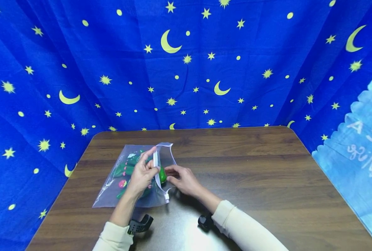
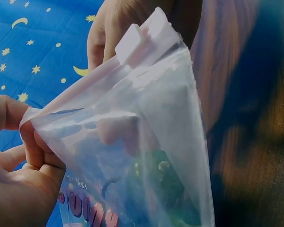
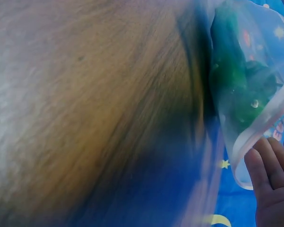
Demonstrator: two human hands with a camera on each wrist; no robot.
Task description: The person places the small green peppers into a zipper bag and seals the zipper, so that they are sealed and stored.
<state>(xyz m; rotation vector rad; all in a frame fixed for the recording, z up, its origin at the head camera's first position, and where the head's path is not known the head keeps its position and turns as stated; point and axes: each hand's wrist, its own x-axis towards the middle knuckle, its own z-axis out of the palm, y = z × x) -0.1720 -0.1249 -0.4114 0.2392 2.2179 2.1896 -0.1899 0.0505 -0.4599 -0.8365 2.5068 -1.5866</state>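
Observation:
A clear plastic slider bag (image 1: 113,191) with pink and white prints lies on the table, its mouth to the right. My left hand (image 1: 142,174) pinches the white rim of the mouth and holds it up. Just inside the opening sits a glossy green thing (image 1: 162,175); its exact kind is unclear. More green things (image 3: 227,61) show through the plastic in the right wrist view. My right hand (image 1: 184,179) is at the mouth, its fingertips inside beside the green thing. In the right wrist view, its fingers (image 3: 270,161) are loosely extended by the rim, apart from the green things.
The brown wooden table (image 1: 252,174) spreads to the right of the bag. A blue curtain (image 1: 198,69) with moons and stars hangs behind it, and a light-blue cloth (image 1: 358,146) at the right. The bag's white slider (image 1: 166,197) is at the near end of its mouth.

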